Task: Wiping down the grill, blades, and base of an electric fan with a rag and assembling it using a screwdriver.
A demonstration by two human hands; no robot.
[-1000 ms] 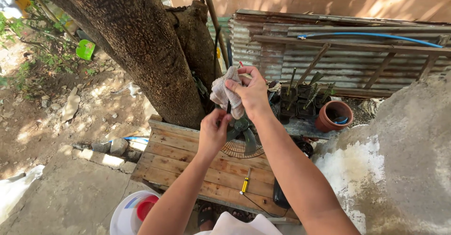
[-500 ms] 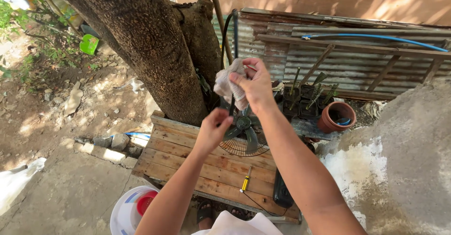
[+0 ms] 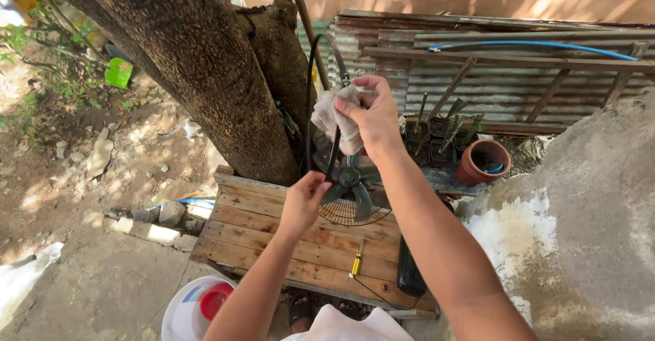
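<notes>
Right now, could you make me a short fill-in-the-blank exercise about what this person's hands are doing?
The right hand clutches a crumpled ____ around a black cord.
The left hand pinches the cord lower down, above the ____ fan blades.
A screwdriver with a ____ handle lies on the wooden platform.

Missing words: rag; green; yellow

No packages, labels (or screens).

We see a home backyard: tree trunk (image 3: 205,75), corrugated metal sheets (image 3: 477,82), clay pot (image 3: 483,161), dirt ground (image 3: 82,157)
</notes>
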